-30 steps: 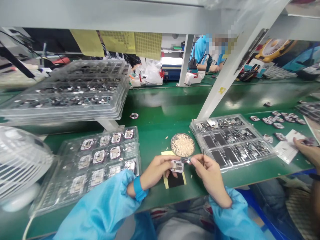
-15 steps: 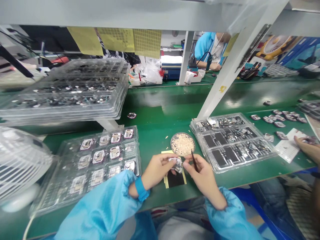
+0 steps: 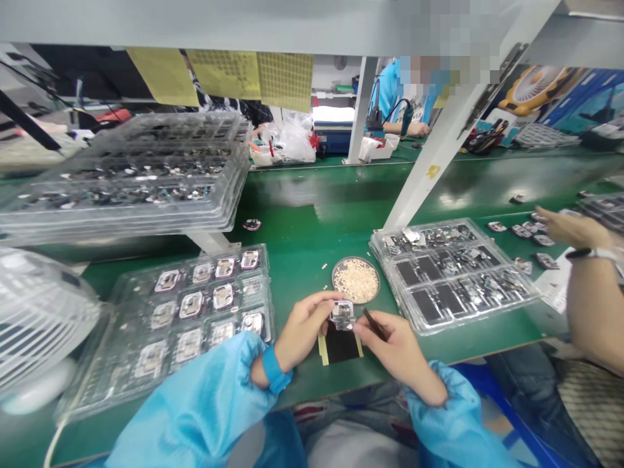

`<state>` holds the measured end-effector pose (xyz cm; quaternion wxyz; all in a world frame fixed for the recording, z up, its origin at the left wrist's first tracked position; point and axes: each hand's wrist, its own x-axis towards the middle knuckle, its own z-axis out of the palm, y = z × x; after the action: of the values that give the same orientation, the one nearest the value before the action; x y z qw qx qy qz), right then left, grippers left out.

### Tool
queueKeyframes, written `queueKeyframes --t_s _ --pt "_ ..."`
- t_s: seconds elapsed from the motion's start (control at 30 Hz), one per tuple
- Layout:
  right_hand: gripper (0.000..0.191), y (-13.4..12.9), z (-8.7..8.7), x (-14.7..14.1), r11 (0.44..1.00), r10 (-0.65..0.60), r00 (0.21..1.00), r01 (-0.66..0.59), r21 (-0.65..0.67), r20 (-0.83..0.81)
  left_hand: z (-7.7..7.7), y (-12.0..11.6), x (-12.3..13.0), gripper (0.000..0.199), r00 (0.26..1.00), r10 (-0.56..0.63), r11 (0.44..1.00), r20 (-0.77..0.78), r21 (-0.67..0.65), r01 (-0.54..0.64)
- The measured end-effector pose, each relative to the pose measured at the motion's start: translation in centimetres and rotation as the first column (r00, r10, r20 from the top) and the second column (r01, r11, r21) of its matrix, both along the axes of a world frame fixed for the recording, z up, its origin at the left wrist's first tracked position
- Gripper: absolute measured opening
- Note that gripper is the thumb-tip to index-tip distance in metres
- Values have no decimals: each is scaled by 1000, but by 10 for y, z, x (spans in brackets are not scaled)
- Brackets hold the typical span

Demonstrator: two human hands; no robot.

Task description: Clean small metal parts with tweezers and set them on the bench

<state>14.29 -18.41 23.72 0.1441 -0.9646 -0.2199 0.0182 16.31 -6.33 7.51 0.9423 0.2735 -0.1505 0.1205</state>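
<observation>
Both sides busy, just below the centre of the frame! Left hand (image 3: 305, 325) pinched tight on a small squarish part (image 3: 342, 312), pale rim and see-through face toward the camera, right above a black mat (image 3: 342, 348) with yellow edges. In from the right, right hand (image 3: 390, 344) closed round a slim dark tool (image 3: 374, 325), slanting up to the left, with thumb and fingertip right at the lower right corner of the small squarish part; actual contact too fine to call.

Just above, a round dish (image 3: 333, 281) full of pale little pieces (image 3: 355, 279), plus a few strays (image 3: 324, 266) to the left on the green desk (image 3: 302, 253). Over at lower left, a clear tray (image 3: 134, 300) with similar-looking parts in rows, and alongside, at the left edge, a white fan (image 3: 39, 325). Right of the dish, a sectioned tray (image 3: 439, 324), crammed with dark panels and loose bits. Far right, a co-worker's hand (image 3: 560, 227), stretched out over a scatter of small units (image 3: 520, 231), near a white card (image 3: 550, 289). Upper left, a stack of loaded trays (image 3: 195, 218); higher again, yellow sheets (image 3: 224, 71) hanging in a row.
</observation>
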Motion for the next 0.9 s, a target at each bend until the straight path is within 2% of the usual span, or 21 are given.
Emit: queueKeyframes --t_s 0.17,0.33,0.5,0.67,0.83,0.9 --pt "24 9 0 6 1000 -1 998 2 16 -62 1 5 -7 31 996 10 1000 86 8 -11" --pt "29 13 7 8 999 -36 997 38 16 -74 1 1 -7 38 985 -34 999 170 -23 39" --pt "34 10 10 9 996 -86 995 86 -3 -56 -1 -6 -5 44 989 86 981 124 164 -106" --pt "35 8 7 10 995 -92 995 93 36 -41 -1 -4 -5 40 980 159 960 124 214 -183" --pt "34 10 5 10 995 -93 995 94 39 -18 -2 -1 -8 38 906 346 866 245 287 -409" --pt "32 11 4 10 995 -90 996 91 42 -6 -3 -1 -9 39 878 395 836 272 291 -466"
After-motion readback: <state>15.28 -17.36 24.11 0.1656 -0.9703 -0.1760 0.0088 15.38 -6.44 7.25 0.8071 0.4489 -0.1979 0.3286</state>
